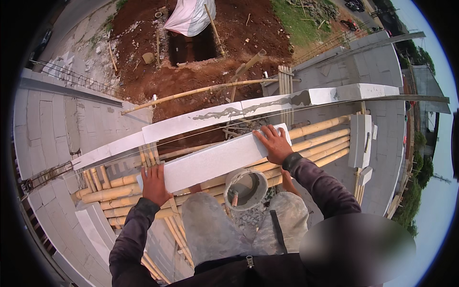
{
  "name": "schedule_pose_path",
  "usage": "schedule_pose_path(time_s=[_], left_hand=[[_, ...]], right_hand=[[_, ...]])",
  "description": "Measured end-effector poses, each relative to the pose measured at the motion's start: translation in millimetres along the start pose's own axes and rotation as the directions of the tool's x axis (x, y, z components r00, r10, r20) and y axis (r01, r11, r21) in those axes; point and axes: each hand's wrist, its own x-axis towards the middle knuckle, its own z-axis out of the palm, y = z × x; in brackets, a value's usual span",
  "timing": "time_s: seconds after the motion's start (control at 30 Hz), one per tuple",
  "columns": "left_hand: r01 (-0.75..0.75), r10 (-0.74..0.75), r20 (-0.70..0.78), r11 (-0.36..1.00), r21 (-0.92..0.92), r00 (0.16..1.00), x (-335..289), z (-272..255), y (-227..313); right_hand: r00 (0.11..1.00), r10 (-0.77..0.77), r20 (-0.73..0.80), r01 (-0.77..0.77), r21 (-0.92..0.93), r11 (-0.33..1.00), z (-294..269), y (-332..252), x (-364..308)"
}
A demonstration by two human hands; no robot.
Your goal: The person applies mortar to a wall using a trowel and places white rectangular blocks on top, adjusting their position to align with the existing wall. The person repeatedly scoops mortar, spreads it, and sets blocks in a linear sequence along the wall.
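A long white lightweight concrete block (217,160) lies across the space before my knees, tilted up toward the right. My left hand (155,185) grips its left end, and my right hand (274,144) is closed over its right end, fingers on the far edge. Beyond it runs a wall course of white blocks (181,125), with a streak of grey wet mortar (229,112) along its top. A thin string stretches along the near side of that course. Between my knees stands a round bucket (245,190) with grey mortar and a tool handle (234,198) in it.
Bamboo poles (119,193) form the scaffold under me. More blocks rest on it at the right (361,141) and lower left (95,225). Grey block walls rise on both sides. Far below, red soil surrounds a pit (193,48) partly covered by a white sheet (191,16).
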Motion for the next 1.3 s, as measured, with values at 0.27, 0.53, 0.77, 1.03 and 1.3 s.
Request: schedule_pose_path(time_s=[0.27, 0.53, 0.77, 1.03, 1.3], left_hand=[[0.042, -0.035, -0.05, 0.987, 0.156, 0.998, 138.0, 26.7, 71.2], [0.048, -0.035, -0.064, 0.976, 0.214, 0.997, 254.2, 41.8, 120.0], [-0.016, 0.058, -0.149, 0.963, 0.271, 0.987, 306.8, 56.3, 121.9], [-0.036, 0.069, -0.108, 0.959, 0.281, 0.992, 320.1, 62.5, 129.1], [0.029, -0.021, -0.035, 0.961, 0.276, 0.999, 322.4, 75.5, 137.5]], right_hand=[[0.988, -0.096, -0.124, 0.09, -0.056, 0.994, 32.8, 155.3, 48.1], [0.975, -0.114, -0.189, 0.079, -0.186, 0.979, 50.3, 268.7, 89.5], [0.961, -0.116, -0.252, 0.047, -0.263, 0.964, 71.9, 309.2, 102.1], [0.996, 0.011, -0.09, -0.032, -0.233, 0.972, 77.1, 312.4, 99.7], [0.974, -0.098, -0.205, 0.05, -0.227, 0.973, 106.1, 325.3, 98.5]])
